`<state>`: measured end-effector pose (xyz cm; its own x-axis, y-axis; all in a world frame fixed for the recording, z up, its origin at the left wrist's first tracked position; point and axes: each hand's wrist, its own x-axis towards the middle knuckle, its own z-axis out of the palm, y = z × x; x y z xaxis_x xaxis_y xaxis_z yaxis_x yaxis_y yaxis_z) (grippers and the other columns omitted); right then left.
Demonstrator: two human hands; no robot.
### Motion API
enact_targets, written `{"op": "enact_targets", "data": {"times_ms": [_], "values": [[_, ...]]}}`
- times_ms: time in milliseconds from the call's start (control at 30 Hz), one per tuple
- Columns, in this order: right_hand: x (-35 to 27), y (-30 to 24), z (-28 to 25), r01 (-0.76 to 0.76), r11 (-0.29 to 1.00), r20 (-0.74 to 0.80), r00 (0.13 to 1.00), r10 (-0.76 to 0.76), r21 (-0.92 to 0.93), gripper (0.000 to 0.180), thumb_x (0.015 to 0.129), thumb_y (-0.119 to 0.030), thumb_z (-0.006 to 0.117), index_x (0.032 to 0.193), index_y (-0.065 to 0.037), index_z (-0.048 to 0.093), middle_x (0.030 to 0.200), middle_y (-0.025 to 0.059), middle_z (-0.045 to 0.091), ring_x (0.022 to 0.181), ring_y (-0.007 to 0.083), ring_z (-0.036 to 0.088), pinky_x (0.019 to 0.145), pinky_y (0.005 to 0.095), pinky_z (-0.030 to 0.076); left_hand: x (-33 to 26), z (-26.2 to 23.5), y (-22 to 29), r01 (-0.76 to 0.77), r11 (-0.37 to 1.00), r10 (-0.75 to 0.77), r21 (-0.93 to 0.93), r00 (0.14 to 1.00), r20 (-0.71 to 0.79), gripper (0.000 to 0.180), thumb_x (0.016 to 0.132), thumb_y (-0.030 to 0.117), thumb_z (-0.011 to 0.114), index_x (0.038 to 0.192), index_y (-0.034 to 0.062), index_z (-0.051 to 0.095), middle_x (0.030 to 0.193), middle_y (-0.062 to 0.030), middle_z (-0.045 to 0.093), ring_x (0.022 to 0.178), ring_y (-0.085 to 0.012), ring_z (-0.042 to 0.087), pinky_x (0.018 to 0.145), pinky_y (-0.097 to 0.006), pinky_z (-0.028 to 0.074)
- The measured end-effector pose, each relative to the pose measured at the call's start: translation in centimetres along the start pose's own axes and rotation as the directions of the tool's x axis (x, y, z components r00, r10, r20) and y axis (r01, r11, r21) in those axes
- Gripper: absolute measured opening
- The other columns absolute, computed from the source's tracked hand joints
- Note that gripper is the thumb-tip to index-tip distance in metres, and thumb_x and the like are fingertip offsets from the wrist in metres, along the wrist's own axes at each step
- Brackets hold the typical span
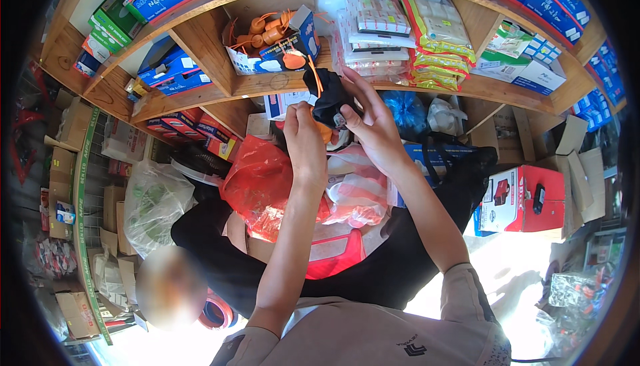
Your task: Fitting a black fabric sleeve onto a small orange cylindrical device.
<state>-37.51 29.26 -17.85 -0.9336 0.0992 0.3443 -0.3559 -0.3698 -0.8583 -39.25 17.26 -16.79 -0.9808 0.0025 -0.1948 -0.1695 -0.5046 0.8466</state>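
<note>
Grip: your right hand [377, 125] grasps the soft black item [327, 101] before the wooden shelf [252, 87], your left hand [304, 131] curls beside it, its hold indeterminable, seemingly mid-handling, the next move calling for steady right-hand support.

A shelf [201, 53] across the upper frame bears an open box [260, 61], with stacked packets [379, 19] to its right. Before the shelf, at upper centre, a bundle [328, 103] sits between the left hand [304, 133] and right hand [375, 126]. Plastic bags [257, 183] lie below, a carton [523, 199] at right.
</note>
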Motion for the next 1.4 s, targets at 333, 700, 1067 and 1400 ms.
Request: {"op": "enact_targets", "data": {"times_ms": [333, 700, 1067, 1400], "values": [[-0.3, 0.4, -0.1, -0.123, 0.983, -0.135, 0.985, 0.104, -0.139, 0.022, 0.093, -0.011, 0.067, 0.111, 0.002, 0.067, 0.09, 0.0015, 0.07, 0.08, 0.004, 0.063, 0.071, 0.022, 0.052, -0.8, -1.1, -0.9, -0.469, 0.577, 0.359, 0.668, 0.881, 0.308, 0.012, 0.1, 0.008, 0.054, 0.093, 0.0002, 0.048, 0.076, -0.0089, 0.06, 0.066, -0.0135, 0.06, 0.058, -0.031, 0.049], [1.0, 1.0, -3.2, -0.195, 0.981, -0.399, 0.9, 0.174, -0.013, 0.015, 0.099, -0.016, 0.063, 0.096, -0.002, 0.068, 0.083, -0.0006, 0.066, 0.07, 0.004, 0.061, 0.064, 0.0221, 0.049, -2.5, -0.2, -1.9, -0.271, 0.784, 0.143, 0.559, 0.955, 0.261, 0.035, 0.109, 0.032, 0.043, 0.094, 0.0007, 0.045, 0.079, -0.0092, 0.055, 0.062, -0.0144, 0.058, 0.056, -0.031, 0.051], [2.8, 1.4, -7.5, -0.062, 0.998, -0.653, 0.756, 0.045, -0.002, 0.021, 0.1, -0.024, 0.062, 0.1, -0.005, 0.07, 0.091, 0.0011, 0.07, 0.077, 0.0079, 0.066, 0.069, 0.0249, 0.052, -3.0, -3.8, -1.4, 0.01, 0.887, -0.163, 0.462, 0.942, 0.294, 0.035, 0.11, 0.037, 0.038, 0.123, 0.0075, 0.053, 0.088, -0.0076, 0.061, 0.063, -0.0119, 0.055, 0.051, -0.026, 0.041], [0.9, 2.1, -3.3, -0.223, 0.934, -0.351, 0.929, 0.116, -0.28, 0.059, 0.087, -0.032, 0.071, 0.131, 0.0, 0.046, 0.114, 0.013, 0.058, 0.104, 0.0211, 0.058, 0.091, 0.033, 0.045, -1.6, -4.1, -1.2, 0.299, 0.95, -0.262, -0.092, 0.921, 0.288, 0.043, 0.11, 0.042, 0.033, 0.14, 0.0122, 0.04, 0.107, -0.012, 0.058, 0.076, -0.0197, 0.057, 0.064, -0.032, 0.046]]}}
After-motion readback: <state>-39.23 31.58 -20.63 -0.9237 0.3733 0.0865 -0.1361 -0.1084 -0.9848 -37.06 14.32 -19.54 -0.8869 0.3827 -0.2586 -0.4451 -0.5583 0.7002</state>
